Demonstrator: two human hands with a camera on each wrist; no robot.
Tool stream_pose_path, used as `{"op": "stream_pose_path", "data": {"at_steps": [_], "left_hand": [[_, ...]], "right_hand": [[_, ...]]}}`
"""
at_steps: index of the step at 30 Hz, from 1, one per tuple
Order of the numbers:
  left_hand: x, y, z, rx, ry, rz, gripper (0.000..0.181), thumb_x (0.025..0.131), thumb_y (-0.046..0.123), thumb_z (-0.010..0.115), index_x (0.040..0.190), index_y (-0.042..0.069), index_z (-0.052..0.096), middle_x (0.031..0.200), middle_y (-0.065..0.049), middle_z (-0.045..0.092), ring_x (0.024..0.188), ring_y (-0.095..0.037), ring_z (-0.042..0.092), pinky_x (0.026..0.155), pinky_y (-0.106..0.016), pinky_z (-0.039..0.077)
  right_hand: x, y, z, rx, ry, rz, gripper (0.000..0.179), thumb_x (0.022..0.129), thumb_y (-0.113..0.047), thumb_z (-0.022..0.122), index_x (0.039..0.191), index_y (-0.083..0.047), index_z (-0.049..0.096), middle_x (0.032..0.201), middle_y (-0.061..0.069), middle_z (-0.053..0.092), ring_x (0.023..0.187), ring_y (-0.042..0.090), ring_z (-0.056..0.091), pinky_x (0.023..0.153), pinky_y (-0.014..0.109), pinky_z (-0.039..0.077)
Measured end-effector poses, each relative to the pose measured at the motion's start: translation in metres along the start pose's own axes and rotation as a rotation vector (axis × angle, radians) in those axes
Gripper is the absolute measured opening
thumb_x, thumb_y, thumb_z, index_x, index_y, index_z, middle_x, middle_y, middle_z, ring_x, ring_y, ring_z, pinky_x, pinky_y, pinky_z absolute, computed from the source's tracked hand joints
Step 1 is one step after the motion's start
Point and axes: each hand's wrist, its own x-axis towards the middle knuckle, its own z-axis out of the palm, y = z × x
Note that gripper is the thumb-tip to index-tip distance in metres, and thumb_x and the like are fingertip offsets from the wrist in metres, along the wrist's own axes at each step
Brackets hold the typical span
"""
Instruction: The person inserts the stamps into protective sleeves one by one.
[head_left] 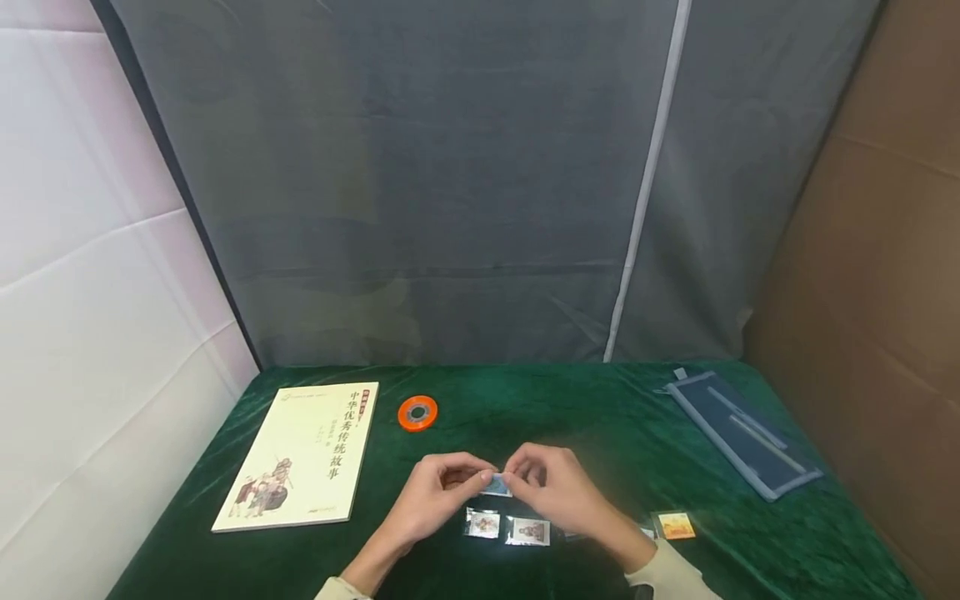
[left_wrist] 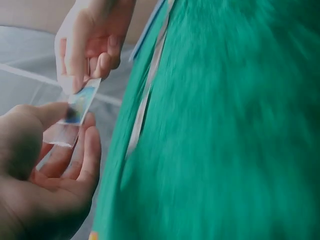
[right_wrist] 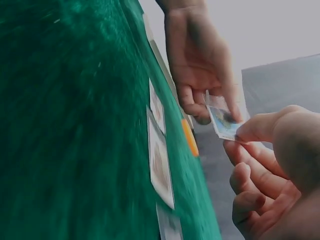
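Observation:
Between my two hands is a small blue stamp-like picture (head_left: pixel 496 485) with a clear plastic sleeve (left_wrist: pixel 60 136) around or behind it. My left hand (head_left: pixel 432 493) pinches the sleeve side between thumb and fingers. From the other side my right hand (head_left: pixel 557 482) grips the picture's edge, its thumb on the front, as the right wrist view shows. The piece is held up above the green cloth. Just below the hands lie two sleeved pictures, one on the left (head_left: pixel 483 524) and one on the right (head_left: pixel 528 531); more are partly hidden under my right forearm.
An orange-yellow sleeved picture (head_left: pixel 676 525) lies right of my right forearm. A cream book (head_left: pixel 300 458) lies at the left, and an orange ring-shaped roll (head_left: pixel 405 414) sits behind my left hand. At the far right is a blue-grey pouch (head_left: pixel 720 429) with long thin items showing.

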Motion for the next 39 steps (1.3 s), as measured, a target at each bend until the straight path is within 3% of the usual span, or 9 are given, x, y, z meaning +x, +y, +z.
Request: {"op": "stream_pose_path", "data": {"at_steps": [4, 9, 12, 16, 21, 28, 32, 39], "left_hand": [[-0.014, -0.002, -0.021, 0.061, 0.041, -0.025, 0.024, 0.102, 0.029, 0.079, 0.121, 0.015, 0.078, 0.11, -0.008, 0.082, 0.096, -0.025, 0.079, 0.083, -0.025, 0.062], [-0.029, -0.006, -0.041, 0.182, 0.038, -0.033, 0.023, 0.101, 0.026, 0.079, 0.119, 0.012, 0.077, 0.104, -0.004, 0.081, 0.09, -0.017, 0.077, 0.081, -0.023, 0.061], [-0.035, -0.008, -0.05, 0.247, 0.032, -0.042, 0.019, 0.101, 0.026, 0.079, 0.116, 0.013, 0.077, 0.1, 0.0, 0.081, 0.086, -0.012, 0.075, 0.078, -0.023, 0.061], [-0.04, -0.011, -0.057, 0.287, 0.017, -0.05, 0.018, 0.102, 0.025, 0.078, 0.114, 0.013, 0.078, 0.097, 0.003, 0.08, 0.082, -0.009, 0.074, 0.075, -0.023, 0.06], [-0.043, -0.013, -0.061, 0.318, 0.001, -0.064, 0.017, 0.101, 0.022, 0.079, 0.115, 0.012, 0.078, 0.096, 0.003, 0.08, 0.078, -0.009, 0.072, 0.073, -0.022, 0.059], [-0.042, -0.015, -0.057, 0.411, 0.013, -0.048, 0.012, 0.099, 0.018, 0.08, 0.111, 0.017, 0.079, 0.092, 0.008, 0.075, 0.075, -0.004, 0.064, 0.069, -0.021, 0.055], [-0.042, -0.016, -0.057, 0.465, 0.048, -0.017, 0.015, 0.094, 0.019, 0.086, 0.108, 0.021, 0.08, 0.096, 0.007, 0.073, 0.078, -0.004, 0.061, 0.069, -0.022, 0.054], [-0.043, -0.014, -0.057, 0.544, 0.088, -0.008, 0.031, 0.089, 0.022, 0.091, 0.118, 0.021, 0.081, 0.103, 0.006, 0.071, 0.087, -0.006, 0.06, 0.07, -0.022, 0.054]], "right_hand": [[0.012, -0.005, 0.017, 0.011, -0.035, 0.003, 0.005, 0.102, -0.026, 0.076, 0.099, -0.022, 0.077, 0.086, -0.008, 0.076, 0.061, 0.002, 0.056, 0.057, 0.023, 0.048], [0.02, -0.011, 0.037, 0.013, -0.099, -0.006, 0.004, 0.1, -0.024, 0.077, 0.097, -0.022, 0.078, 0.087, -0.009, 0.075, 0.056, -0.001, 0.051, 0.052, 0.02, 0.044], [0.023, -0.013, 0.05, -0.046, -0.103, -0.023, 0.004, 0.099, -0.026, 0.078, 0.096, -0.025, 0.078, 0.084, -0.015, 0.073, 0.057, -0.002, 0.048, 0.055, 0.019, 0.041], [0.025, -0.016, 0.063, -0.161, -0.065, -0.052, 0.006, 0.097, -0.028, 0.081, 0.09, -0.028, 0.079, 0.084, -0.018, 0.069, 0.073, 0.001, 0.049, 0.067, 0.017, 0.039], [0.027, -0.021, 0.071, -0.273, -0.05, -0.067, 0.006, 0.093, -0.028, 0.083, 0.088, -0.027, 0.081, 0.089, -0.014, 0.065, 0.089, 0.003, 0.049, 0.078, 0.018, 0.04], [0.027, -0.022, 0.076, -0.41, -0.053, -0.034, 0.008, 0.092, -0.031, 0.086, 0.087, -0.027, 0.081, 0.092, -0.013, 0.063, 0.091, 0.003, 0.046, 0.081, 0.024, 0.041], [0.027, -0.023, 0.076, -0.437, -0.04, -0.033, 0.012, 0.09, -0.032, 0.089, 0.094, -0.027, 0.08, 0.095, -0.013, 0.063, 0.092, 0.004, 0.048, 0.082, 0.026, 0.042], [0.027, -0.023, 0.077, -0.446, -0.046, -0.035, 0.024, 0.089, -0.034, 0.091, 0.107, -0.026, 0.078, 0.096, -0.014, 0.061, 0.093, 0.003, 0.048, 0.083, 0.026, 0.043]]}}
